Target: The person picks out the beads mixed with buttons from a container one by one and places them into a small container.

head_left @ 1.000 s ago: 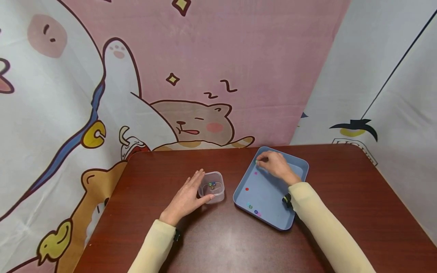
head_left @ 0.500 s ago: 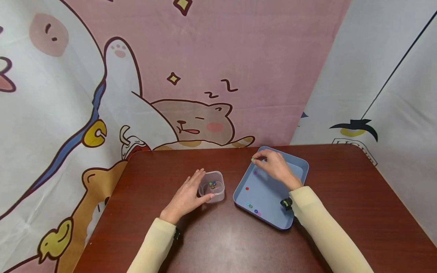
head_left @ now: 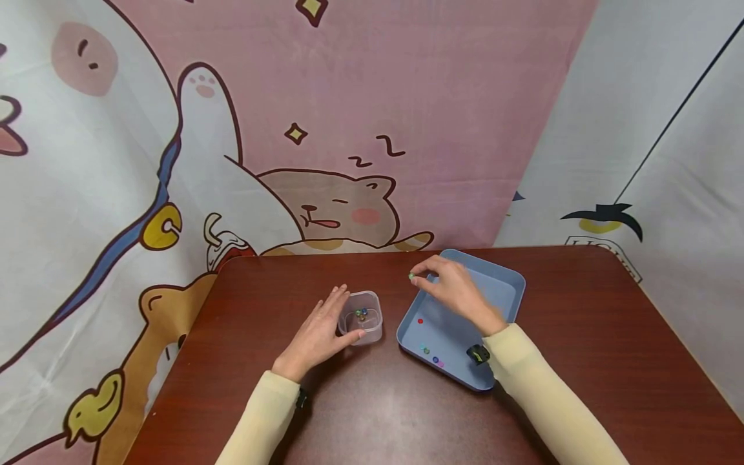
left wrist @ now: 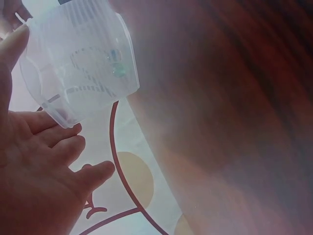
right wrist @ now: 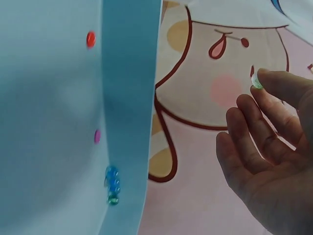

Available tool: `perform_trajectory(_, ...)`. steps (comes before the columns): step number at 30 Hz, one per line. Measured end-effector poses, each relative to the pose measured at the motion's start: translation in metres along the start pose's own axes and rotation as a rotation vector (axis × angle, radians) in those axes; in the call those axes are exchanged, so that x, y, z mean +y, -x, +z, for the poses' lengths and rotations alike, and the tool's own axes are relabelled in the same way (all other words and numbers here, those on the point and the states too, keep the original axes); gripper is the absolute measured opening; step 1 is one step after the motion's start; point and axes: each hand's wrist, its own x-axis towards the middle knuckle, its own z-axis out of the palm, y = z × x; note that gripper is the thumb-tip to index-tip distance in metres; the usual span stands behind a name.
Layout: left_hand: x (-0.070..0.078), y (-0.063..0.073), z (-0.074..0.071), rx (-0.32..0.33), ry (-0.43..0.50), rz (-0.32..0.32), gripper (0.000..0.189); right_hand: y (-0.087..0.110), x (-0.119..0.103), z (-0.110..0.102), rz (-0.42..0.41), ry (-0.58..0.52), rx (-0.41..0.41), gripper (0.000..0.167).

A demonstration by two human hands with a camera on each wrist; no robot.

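Observation:
My left hand point(head_left: 316, 339) holds a small clear plastic container point(head_left: 376, 329) from its left, thumb along the near wall and fingers at the far left corner. Several small beads point(head_left: 361, 314) lie inside it. In the left wrist view, the thumb tip meets the rim of the tilted-looking container point(left wrist: 88, 63). My right hand point(head_left: 456, 287) pinches a pale green bead point(right wrist: 257, 80) between thumb and index finger, the other fingers loosely bent. That bead hangs just past the left rim of the blue tray point(head_left: 504, 274), between tray and container.
In the tray lie a red bead point(head_left: 420, 321) and, near its front left edge, a group with a dark blue bead point(head_left: 436, 360) and a green bead point(head_left: 427, 351). The brown table point(head_left: 372, 413) meets a cartoon-printed cloth point(head_left: 453, 129) behind.
My right hand has moved left with the green bead, from inside the tray's far left part to beyond its rim. My left hand and the container have stayed in place.

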Motion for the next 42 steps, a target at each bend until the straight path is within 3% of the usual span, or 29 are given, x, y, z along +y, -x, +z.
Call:
perform_trajectory(17,0.002,-0.004,0.001,-0.028,0.007,-0.009,0.098,0.007,-0.030,0.024,-0.138,-0.019,-0.034,0.009)
perform_trajectory(31,0.004,-0.005,-0.001,-0.021,-0.007,0.012,0.093,0.004,-0.040,0.047,-0.284,0.097,-0.138,0.015)
perform_trajectory(42,0.004,-0.004,-0.001,-0.028,-0.007,-0.003,0.097,0.002,-0.043,0.055,-0.350,0.205,-0.203,0.015)
